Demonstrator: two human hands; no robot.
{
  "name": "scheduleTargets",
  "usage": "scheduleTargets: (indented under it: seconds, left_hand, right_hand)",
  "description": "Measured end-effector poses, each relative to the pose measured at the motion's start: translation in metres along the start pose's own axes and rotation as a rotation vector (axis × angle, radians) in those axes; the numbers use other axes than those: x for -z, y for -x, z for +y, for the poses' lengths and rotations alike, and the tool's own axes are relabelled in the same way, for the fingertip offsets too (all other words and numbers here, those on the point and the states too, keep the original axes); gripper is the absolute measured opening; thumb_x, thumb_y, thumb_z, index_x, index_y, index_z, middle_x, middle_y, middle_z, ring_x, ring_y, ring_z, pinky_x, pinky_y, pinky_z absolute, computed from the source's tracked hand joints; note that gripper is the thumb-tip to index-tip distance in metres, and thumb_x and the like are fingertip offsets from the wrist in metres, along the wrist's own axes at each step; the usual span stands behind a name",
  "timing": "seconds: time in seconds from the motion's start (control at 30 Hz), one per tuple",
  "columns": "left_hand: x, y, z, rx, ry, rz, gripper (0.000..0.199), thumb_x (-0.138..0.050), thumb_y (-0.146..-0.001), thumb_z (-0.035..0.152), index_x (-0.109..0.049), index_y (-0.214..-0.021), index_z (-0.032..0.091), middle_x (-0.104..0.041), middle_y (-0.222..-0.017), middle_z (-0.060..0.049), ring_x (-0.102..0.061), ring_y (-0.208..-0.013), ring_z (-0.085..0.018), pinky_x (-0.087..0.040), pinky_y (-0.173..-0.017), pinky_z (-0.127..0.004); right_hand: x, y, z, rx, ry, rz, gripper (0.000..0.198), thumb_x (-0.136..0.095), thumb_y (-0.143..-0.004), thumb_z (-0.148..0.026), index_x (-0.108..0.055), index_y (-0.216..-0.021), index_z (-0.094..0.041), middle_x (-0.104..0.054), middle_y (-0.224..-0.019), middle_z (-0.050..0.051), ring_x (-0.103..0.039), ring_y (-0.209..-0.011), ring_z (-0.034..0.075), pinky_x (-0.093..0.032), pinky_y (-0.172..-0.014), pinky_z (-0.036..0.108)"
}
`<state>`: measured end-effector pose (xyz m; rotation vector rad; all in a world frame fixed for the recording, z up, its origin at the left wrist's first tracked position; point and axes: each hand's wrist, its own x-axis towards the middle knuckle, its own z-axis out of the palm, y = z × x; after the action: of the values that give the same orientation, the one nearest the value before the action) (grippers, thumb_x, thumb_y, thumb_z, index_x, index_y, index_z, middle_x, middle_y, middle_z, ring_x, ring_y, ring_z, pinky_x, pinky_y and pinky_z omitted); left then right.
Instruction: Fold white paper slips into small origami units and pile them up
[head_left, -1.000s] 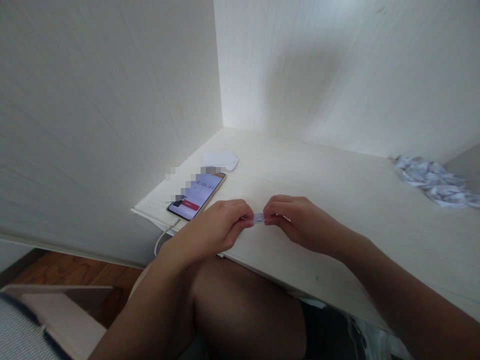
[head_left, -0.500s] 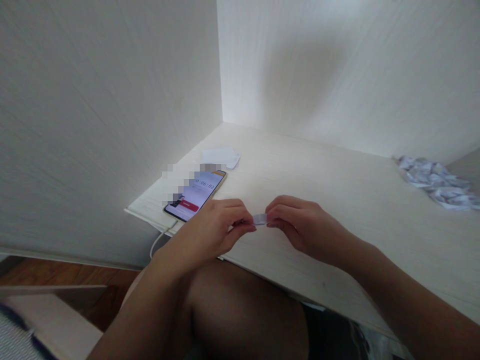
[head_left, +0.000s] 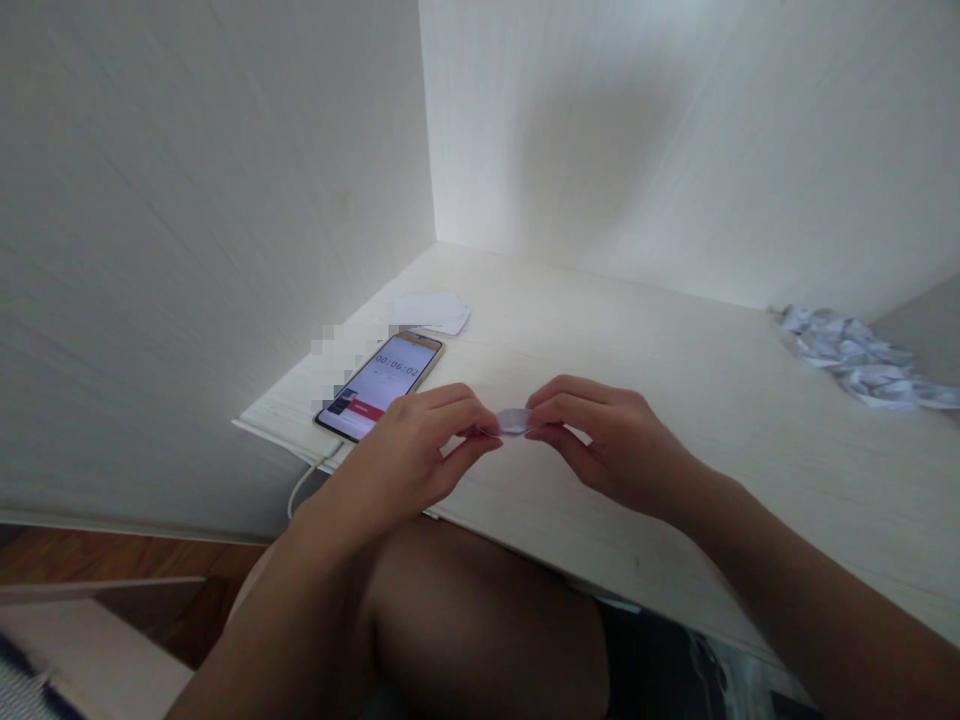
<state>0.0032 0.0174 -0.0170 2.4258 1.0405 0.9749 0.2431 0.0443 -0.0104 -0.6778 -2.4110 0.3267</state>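
Note:
A small strip of white paper [head_left: 513, 422] is stretched between my two hands, just above the desk near its front edge. My left hand [head_left: 439, 440] pinches its left end between thumb and fingers. At the right end, my right hand [head_left: 592, 430] grips it the same way. The strip looks slightly bowed, and its ends are hidden under my fingertips. Close behind my left hand lies a phone [head_left: 390, 370] with a timer on its screen and a red button.
Flat white paper pieces [head_left: 431, 312] lie behind the phone. A heap of crumpled or folded white paper [head_left: 855, 355] sits at the far right. A white cable [head_left: 304, 485] runs from the phone over the desk edge. Panels enclose the desk [head_left: 675, 480] at left and back.
The paper strip now shows a wider, more bowed face between my fingers. Both hands keep their pinch. The whole view has shifted slightly.

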Motion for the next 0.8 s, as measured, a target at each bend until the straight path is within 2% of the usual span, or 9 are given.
scheduleTargets:
  seconds: [0.13, 0.23, 0.47, 0.63, 0.8]
  left_hand:
    - [-0.005, 0.0, 0.003, -0.019, -0.003, 0.143, 0.011, -0.074, -0.092, 0.026, -0.068, -0.097, 0.019, -0.072, -0.088, -0.002, -0.067, -0.077, -0.014, -0.052, -0.072, -0.027]
    - [-0.01, 0.0, 0.005, -0.004, 0.035, 0.209, 0.013, -0.072, -0.093, 0.027, -0.07, -0.103, 0.02, -0.077, -0.094, -0.004, -0.071, -0.082, -0.015, -0.056, -0.074, -0.027]
    - [-0.016, -0.002, 0.011, 0.044, 0.164, 0.262, 0.008, -0.071, -0.092, 0.023, -0.075, -0.098, 0.021, -0.08, -0.1, -0.006, -0.076, -0.09, -0.018, -0.063, -0.079, -0.031]
    - [-0.017, -0.003, 0.013, 0.052, 0.194, 0.298, 0.006, -0.073, -0.089, 0.02, -0.078, -0.093, 0.021, -0.081, -0.097, -0.005, -0.076, -0.086, -0.017, -0.064, -0.07, -0.026]
    - [-0.017, -0.003, 0.014, 0.106, 0.195, 0.263, 0.008, -0.07, -0.093, 0.023, -0.077, -0.093, 0.02, -0.08, -0.094, -0.004, -0.074, -0.081, -0.014, -0.06, -0.062, -0.02]
  right_hand:
    - [0.0, -0.001, -0.002, 0.058, 0.07, 0.125, 0.008, -0.064, -0.096, -0.013, -0.071, -0.094, -0.016, -0.074, -0.097, 0.009, -0.068, -0.085, 0.016, -0.054, -0.074, 0.027]
    - [-0.002, 0.0, -0.005, 0.09, 0.133, 0.177, 0.006, -0.066, -0.096, -0.014, -0.072, -0.094, -0.017, -0.075, -0.096, 0.009, -0.069, -0.083, 0.016, -0.054, -0.072, 0.027]
    - [-0.002, 0.0, -0.006, 0.088, 0.184, 0.21, 0.008, -0.067, -0.096, -0.016, -0.07, -0.092, -0.022, -0.08, -0.1, 0.005, -0.073, -0.083, 0.016, -0.055, -0.074, 0.028]
    - [-0.003, 0.0, -0.006, 0.106, 0.18, 0.189, 0.011, -0.065, -0.096, -0.014, -0.07, -0.091, -0.022, -0.08, -0.103, 0.005, -0.073, -0.085, 0.016, -0.056, -0.075, 0.029]
    - [-0.005, 0.0, -0.005, 0.109, 0.138, 0.168, 0.012, -0.063, -0.095, -0.011, -0.072, -0.094, -0.019, -0.079, -0.104, 0.007, -0.073, -0.087, 0.016, -0.057, -0.075, 0.028]
